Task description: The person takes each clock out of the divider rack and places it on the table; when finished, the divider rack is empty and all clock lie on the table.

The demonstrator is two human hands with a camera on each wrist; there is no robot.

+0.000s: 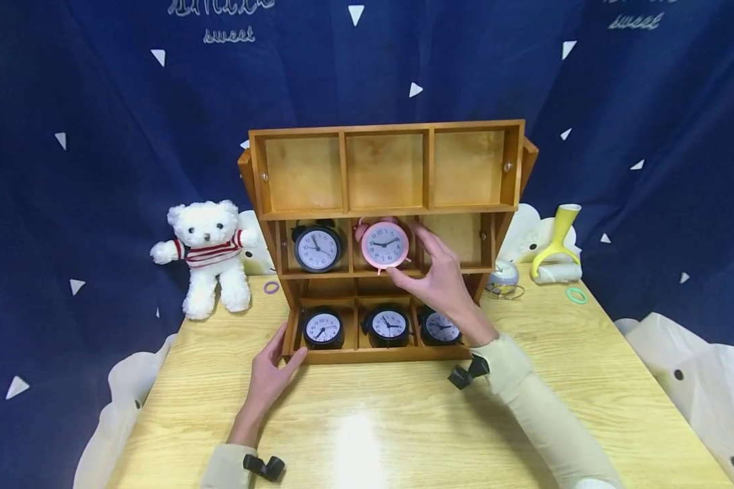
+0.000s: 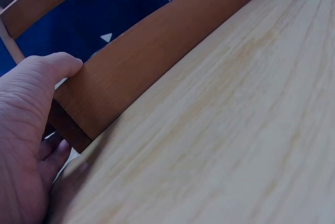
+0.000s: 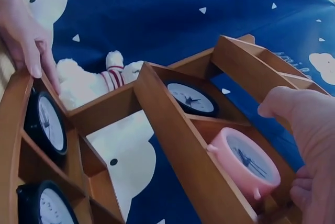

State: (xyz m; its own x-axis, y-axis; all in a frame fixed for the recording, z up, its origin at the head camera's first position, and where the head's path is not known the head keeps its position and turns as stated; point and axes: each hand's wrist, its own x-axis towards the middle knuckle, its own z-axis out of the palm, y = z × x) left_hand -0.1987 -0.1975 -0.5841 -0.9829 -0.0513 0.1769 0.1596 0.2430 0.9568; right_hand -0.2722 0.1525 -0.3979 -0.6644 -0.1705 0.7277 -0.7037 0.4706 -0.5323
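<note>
A pink alarm clock (image 1: 385, 244) stands in the middle compartment of the wooden shelf's (image 1: 385, 214) second tier, leaning to one side. My right hand (image 1: 438, 277) is right beside it, thumb near its lower edge and fingers by its right side. In the right wrist view a gap shows between thumb and clock. My left hand (image 1: 272, 373) grips the shelf's lower left front corner, with its thumb (image 2: 67, 66) over the front board and fingers round the side. A black alarm clock (image 1: 317, 248) fills the compartment left of the pink one.
Black alarm clocks (image 1: 322, 329) sit in the bottom tier's compartments. A white teddy bear (image 1: 208, 255) is to the left. To the right are a round clock (image 1: 504, 275), a yellow-handled roller (image 1: 557, 251) and a green ring (image 1: 576, 295). A purple ring (image 1: 271, 287) lies near the bear.
</note>
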